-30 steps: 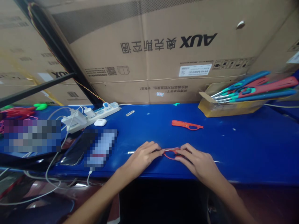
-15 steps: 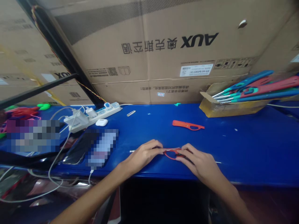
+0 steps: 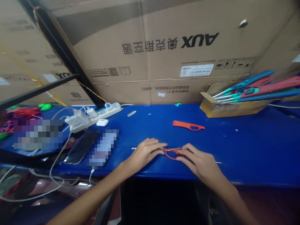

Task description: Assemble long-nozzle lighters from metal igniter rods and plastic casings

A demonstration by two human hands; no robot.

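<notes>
A red plastic piece with a loop (image 3: 172,153) lies between my hands near the front edge of the blue table. My left hand (image 3: 148,153) pinches its left end, fingers partly bent over it. Fingers of my right hand (image 3: 195,157) close round its right end, where a small dark part shows. A thin pale wire or strip runs along its top edge. Beyond my hands, an orange-red shell half (image 3: 187,125) rests on the table. A small metallic piece (image 3: 134,148) lies just left of my left hand.
The blue table (image 3: 229,150) bears an open carton (image 3: 234,109) of blue and red long-nosed lighters at right. At left are a power strip (image 3: 96,117) with plugs and cables, a white earphone case (image 3: 102,122) and two phones (image 3: 103,148). Large cardboard boxes (image 3: 164,62) stand behind.
My left hand's index finger has lifted and stretched slightly over the red piece, and the hand has shifted a little. My right hand is nearly unchanged.
</notes>
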